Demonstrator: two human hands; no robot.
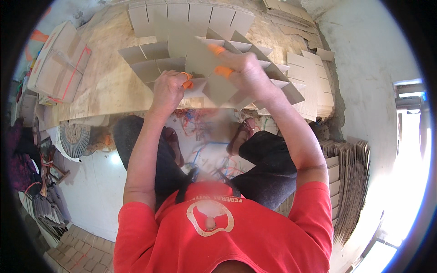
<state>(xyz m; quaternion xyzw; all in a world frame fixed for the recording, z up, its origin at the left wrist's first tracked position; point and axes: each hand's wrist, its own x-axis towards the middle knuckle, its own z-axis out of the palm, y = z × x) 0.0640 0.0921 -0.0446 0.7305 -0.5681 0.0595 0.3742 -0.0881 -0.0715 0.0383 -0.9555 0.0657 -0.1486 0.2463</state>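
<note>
Head view: cardboard grid (166,66) near the table edge (123,108), bare wood (104,66) leftward.

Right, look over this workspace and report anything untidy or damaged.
Tangled red and blue strands lie loose on the floor around the shoes, looking like litter. The wall has a ragged, worn edge beside the table. The right hand blurs; its cardboard sheet can't be judged.

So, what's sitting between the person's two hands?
In the head view, a motion-blurred cardboard sheet and part of the cardboard grid lie between the left hand and the right hand.
</note>
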